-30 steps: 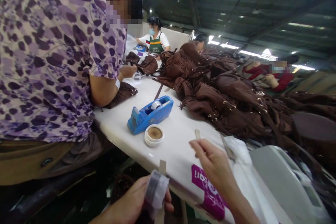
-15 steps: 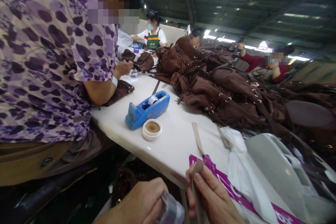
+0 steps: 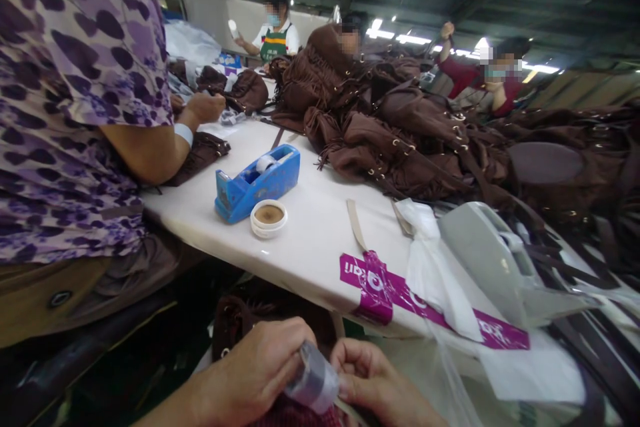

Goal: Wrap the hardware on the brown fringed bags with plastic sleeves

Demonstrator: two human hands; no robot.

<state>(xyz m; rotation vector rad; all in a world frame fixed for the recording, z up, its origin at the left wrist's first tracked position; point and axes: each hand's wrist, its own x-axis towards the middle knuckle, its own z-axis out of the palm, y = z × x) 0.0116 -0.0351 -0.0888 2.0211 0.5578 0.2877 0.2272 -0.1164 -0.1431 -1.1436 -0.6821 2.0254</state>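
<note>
Below the table edge, my left hand (image 3: 273,357) is closed around a dark piece wrapped in clear plastic (image 3: 317,380). My right hand (image 3: 370,377) pinches close against the far side of that wrapped piece. A pale strap (image 3: 350,411) runs out from under the right fingers; its end is hidden. A dark brown bag (image 3: 233,323) with metal eyelets lies behind my left hand, partly covered by it. Purple printed tape (image 3: 377,303) is stuck along the table edge above my right hand, holding a beige strip (image 3: 356,227).
On the white table (image 3: 320,260) stand a blue tape dispenser (image 3: 257,183) and a small round white tub (image 3: 269,219). A grey device (image 3: 483,257) and white plastic (image 3: 437,267) sit at right. Brown bags (image 3: 400,127) are heaped behind. A co-worker in a patterned shirt (image 3: 85,113) works at left.
My right hand has come down off the table edge, bringing the strap to the wrapped piece in my left hand. The camera view has shifted, so the table sits higher and further left.
</note>
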